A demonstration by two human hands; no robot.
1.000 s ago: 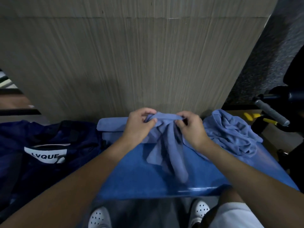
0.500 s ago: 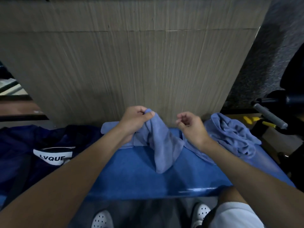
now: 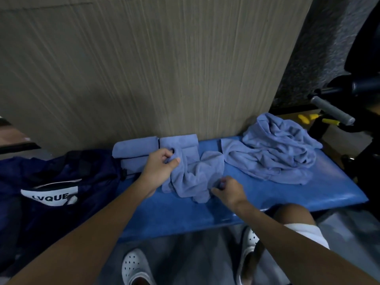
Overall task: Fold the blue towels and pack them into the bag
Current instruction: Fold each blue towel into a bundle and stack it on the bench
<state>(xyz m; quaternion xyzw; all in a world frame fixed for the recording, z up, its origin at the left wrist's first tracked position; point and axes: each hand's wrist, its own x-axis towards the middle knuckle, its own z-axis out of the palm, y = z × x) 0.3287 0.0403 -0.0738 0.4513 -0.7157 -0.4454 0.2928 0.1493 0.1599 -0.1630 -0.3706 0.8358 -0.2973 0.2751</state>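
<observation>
- Gripped the far end of a loose blue towel (image 3: pixel 195 177) in the left hand (image 3: pixel 162 167), with the fingers and thumb curled round a bunch of cloth.
- Pinched the near right edge of the same towel with the right hand (image 3: pixel 228 192), fingers curled in.
- Had the 2 hands apart, the left farther off and the right nearer the body, with rumpled cloth between them.
- Left that towel lying crumpled on the middle of the blue surface (image 3: pixel 267 196), not yet folded.
- Saw folded towels (image 3: pixel 135 150) in 2 bundles side by side at the far edge of the surface, against the ribbed wall panel (image 3: pixel 144 68), just beyond the left hand. The loose towel overlapped the right bundle.
- Saw a heap of unfolded towels (image 3: pixel 277 149) on the right part of the surface, near the loose towel. Could not tell whether they touched.
- Found the dark navy bag (image 3: pixel 61 175) slumped at the left end of the surface, touching it, with a white label (image 3: pixel 49 195) reading "LVQUE" on top. Saw no towel in it.
- Noted 2 white perforated shoes (image 3: pixel 133 266) on the floor below the near edge.
- Noted a grey handle (image 3: pixel 331 110) and yellow parts (image 3: pixel 304 118) past the right end, too dim to identify.
</observation>
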